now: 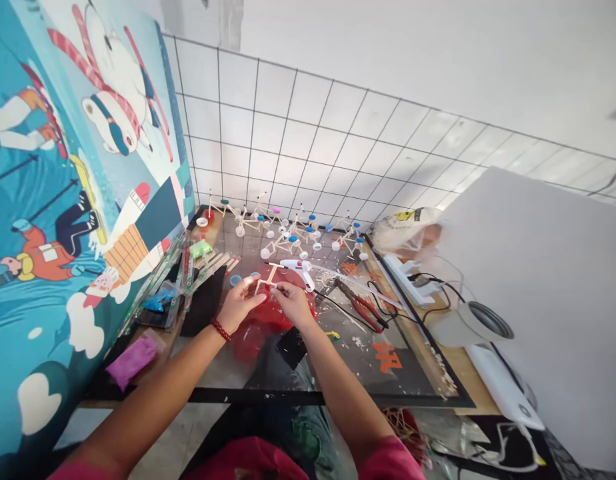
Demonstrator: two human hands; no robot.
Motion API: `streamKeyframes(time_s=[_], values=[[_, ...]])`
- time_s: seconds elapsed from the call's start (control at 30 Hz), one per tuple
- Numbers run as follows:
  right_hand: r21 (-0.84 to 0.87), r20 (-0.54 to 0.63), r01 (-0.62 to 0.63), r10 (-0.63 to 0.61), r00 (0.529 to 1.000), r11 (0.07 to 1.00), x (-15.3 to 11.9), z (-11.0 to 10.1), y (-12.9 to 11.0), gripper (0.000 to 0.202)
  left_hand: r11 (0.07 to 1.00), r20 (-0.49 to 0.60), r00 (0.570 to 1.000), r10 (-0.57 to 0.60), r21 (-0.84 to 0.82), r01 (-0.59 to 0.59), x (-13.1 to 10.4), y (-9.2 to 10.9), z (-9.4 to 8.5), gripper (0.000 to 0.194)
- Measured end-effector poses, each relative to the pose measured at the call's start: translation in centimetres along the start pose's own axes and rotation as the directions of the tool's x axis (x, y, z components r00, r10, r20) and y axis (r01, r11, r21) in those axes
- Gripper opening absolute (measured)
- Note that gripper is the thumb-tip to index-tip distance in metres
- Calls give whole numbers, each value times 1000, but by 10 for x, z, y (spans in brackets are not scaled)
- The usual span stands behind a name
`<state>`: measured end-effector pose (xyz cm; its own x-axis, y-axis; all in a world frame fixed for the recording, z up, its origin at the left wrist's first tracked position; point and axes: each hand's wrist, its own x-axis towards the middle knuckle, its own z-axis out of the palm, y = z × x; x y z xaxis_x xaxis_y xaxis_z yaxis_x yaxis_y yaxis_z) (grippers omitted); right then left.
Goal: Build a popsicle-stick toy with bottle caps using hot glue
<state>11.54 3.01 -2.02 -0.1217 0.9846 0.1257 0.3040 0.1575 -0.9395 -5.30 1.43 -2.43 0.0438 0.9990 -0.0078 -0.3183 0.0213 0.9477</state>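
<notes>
Two sets of nearly closed fingertips, left hand (239, 305) and right hand (294, 304), pinch a pale stick frame (267, 283) over a partly hidden red disc (279, 320), near the glue gun (299, 267). Bare board (348, 377) reaches the near edge; exact fingertip contacts are too small to make out.

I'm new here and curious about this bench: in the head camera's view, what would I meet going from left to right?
Purple packet, left hand, small stick frame, right hand, red-handled pliers, pale panel.
</notes>
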Motion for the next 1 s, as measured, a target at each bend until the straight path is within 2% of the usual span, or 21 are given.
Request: streamKeyframes(time_s=[0.13,0.27,0.4,0.5,0.7,0.87,1.0], values=[[-49,-21,84,-86,996,995,-1,1,3,28,999,30,1000,-6,41,5,1,-3,0,65],[-88,-64,174,-180,981,981,-7,0,11,24,999,59,998,-15,52,12,-1,-4,1,56],[-136,-48,223,-231,972,965,-7,-2,15,23,998,20,999,-29,50,28,0,-5,0,52],[-180,-37,243,-253,967,953,-7,-3,11,20,999,13,1000,-29,29,28,1,-7,0,51],[-165,1,282,-285,958,945,-14,-5,2,22,1000,0,1000,7,-10,-7,6,-14,-3,47],[-184,-25,284,-293,956,941,-15,-11,2,22,999,10,999,47,19,-47,11,-22,-5,49],[-202,-11,280,-288,958,939,-17,-9,1,21,997,35,998,55,55,-57,9,-20,-4,55]])
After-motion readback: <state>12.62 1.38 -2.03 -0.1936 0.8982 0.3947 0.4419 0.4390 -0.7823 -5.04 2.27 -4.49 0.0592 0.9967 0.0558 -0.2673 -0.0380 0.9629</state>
